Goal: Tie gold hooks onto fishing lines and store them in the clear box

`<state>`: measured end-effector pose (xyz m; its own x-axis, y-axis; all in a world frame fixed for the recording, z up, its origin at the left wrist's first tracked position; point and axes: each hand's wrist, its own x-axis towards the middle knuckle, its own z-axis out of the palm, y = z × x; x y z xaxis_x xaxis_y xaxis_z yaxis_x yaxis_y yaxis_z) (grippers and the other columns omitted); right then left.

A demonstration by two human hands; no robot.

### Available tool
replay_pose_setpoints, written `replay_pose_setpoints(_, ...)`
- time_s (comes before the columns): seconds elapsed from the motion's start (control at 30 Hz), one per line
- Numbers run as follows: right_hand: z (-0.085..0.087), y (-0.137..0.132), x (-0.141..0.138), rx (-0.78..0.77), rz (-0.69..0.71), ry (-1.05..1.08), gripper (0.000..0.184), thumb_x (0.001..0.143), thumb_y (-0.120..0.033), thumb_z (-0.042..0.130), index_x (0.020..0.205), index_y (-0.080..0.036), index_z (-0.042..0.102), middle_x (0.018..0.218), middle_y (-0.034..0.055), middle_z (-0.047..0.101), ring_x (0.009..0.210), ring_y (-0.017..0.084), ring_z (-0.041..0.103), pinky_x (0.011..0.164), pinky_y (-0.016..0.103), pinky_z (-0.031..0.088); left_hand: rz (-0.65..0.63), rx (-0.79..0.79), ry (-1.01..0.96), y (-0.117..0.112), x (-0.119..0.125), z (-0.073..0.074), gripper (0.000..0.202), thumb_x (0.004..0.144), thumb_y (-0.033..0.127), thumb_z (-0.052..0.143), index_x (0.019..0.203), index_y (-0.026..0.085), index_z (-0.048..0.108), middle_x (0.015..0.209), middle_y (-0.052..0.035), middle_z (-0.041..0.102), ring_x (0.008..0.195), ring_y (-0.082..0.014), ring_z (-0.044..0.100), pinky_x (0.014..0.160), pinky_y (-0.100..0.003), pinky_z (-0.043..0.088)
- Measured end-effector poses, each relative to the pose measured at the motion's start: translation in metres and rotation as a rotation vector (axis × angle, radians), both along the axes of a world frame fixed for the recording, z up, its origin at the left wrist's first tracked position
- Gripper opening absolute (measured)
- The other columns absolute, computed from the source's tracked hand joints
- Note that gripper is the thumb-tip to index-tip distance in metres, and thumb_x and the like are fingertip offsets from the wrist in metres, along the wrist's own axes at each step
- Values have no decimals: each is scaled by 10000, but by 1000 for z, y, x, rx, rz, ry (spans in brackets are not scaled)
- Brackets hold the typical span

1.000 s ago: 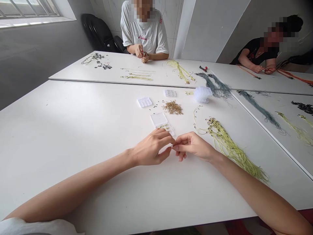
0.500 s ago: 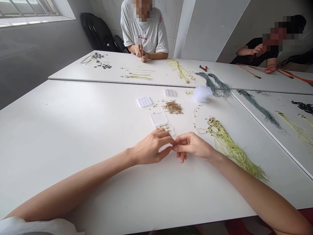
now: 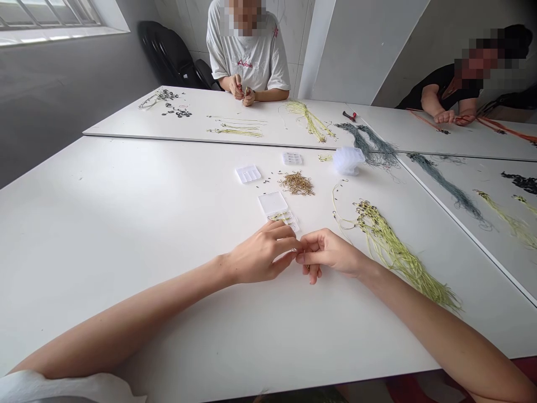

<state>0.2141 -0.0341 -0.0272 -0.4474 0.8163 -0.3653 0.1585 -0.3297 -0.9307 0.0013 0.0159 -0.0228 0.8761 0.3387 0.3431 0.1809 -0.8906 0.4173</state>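
Observation:
My left hand [image 3: 268, 251] and my right hand [image 3: 325, 252] meet above the white table, fingertips pinched together. Something small is between them, mostly covered by the fingers; a gold-coloured bit shows below the right fingers, too little to name. Just beyond my left hand lies an open clear plastic box [image 3: 273, 202] holding yellow-green corded pieces with dark hooks. Past it is a pile of small gold metal pieces [image 3: 297, 183]. Beside my right forearm spreads a bundle of yellow-green cords [image 3: 396, 254] with dark hooks at the far end, and a loose cord [image 3: 334, 198] curves away from it.
Farther off are a small white box [image 3: 248, 174], a filled clear box [image 3: 292, 159] and stacked clear boxes [image 3: 348, 161]. Grey-blue line bundles [image 3: 367, 143] lie behind. A person in a white shirt [image 3: 247, 56] and another in black [image 3: 444, 84] work across the table.
My hands stay nearly in place, with the right fingers shifting slightly downward. The person in black has lowered a raised hand to the table.

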Motion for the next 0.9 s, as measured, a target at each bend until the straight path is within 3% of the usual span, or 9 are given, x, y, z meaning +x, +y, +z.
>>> replay_pose_setpoints(0.2,-2,-1,-5,103,-157,-19,188,780,-329,727,811,-155,665,705,29,670,533,167,669,530,267,432,141,84,-69,-1,1,-2,215,930,164,486,1061,151,655,927,-84,643,846,-184,561,839,-360,441)
replay_pose_setpoints(0.33,-3,-2,-8,171,-278,20,155,756,-313,754,790,-173,696,695,-3,628,562,118,600,594,274,440,288,0,-103,-4,3,-3,204,938,216,505,950,164,702,827,-58,659,742,-159,560,738,-310,450)
replay_pose_setpoints(0.47,-5,0,-10,207,-326,93,139,768,-311,751,772,-176,716,650,-1,615,577,109,534,596,278,413,393,-335,-126,-9,5,5,191,914,283,560,896,192,727,819,-27,686,736,-137,590,683,-262,444)
replay_pose_setpoints(0.7,-7,-2,-14,203,-368,206,113,759,-283,764,724,-182,727,665,9,643,602,116,539,623,291,429,440,-1161,-172,-4,6,11,242,819,395,674,793,163,735,807,-44,697,726,-134,561,684,-267,425)
replay_pose_setpoints(0.9,-11,-1,-14,163,-451,290,105,740,-287,791,720,-201,735,638,-11,624,601,104,505,639,281,412,398,-1395,-235,0,6,7,259,782,396,723,802,138,738,817,-59,687,639,-92,483,631,-266,354)
